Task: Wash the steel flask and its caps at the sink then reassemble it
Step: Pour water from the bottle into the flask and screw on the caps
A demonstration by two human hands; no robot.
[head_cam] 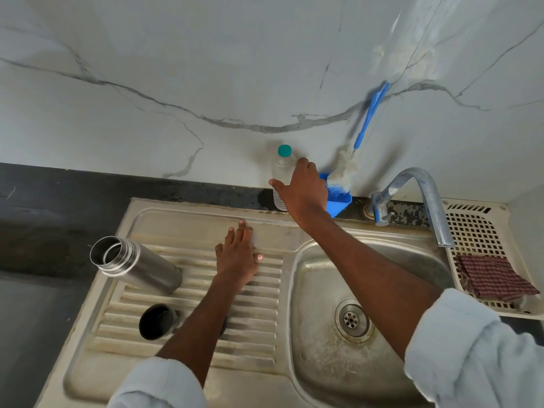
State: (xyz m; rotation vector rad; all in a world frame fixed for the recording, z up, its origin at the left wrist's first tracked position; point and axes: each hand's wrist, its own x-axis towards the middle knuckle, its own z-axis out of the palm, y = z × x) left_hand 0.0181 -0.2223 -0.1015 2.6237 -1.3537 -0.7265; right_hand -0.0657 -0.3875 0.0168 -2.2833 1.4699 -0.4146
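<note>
Uncapped steel flask point(138, 265) upright; left grip point(238, 254) flat, right grip point(303, 187) spread

We read home kitchen: steel sink point(323, 343), tap point(418, 195) behind it, probably dish rack point(482, 231) right of it.

Sink basin point(323, 357) lies open; flask point(138, 265) and cap point(157, 321) crowd the drainboard point(259, 290)

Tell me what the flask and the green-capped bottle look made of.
Flask: brushed steel, judging by its grey metallic sheen and reflective threaded neck. Bottle: probably clear plastic, see-through and ribbed near the base, with an opaque green cap.
</note>
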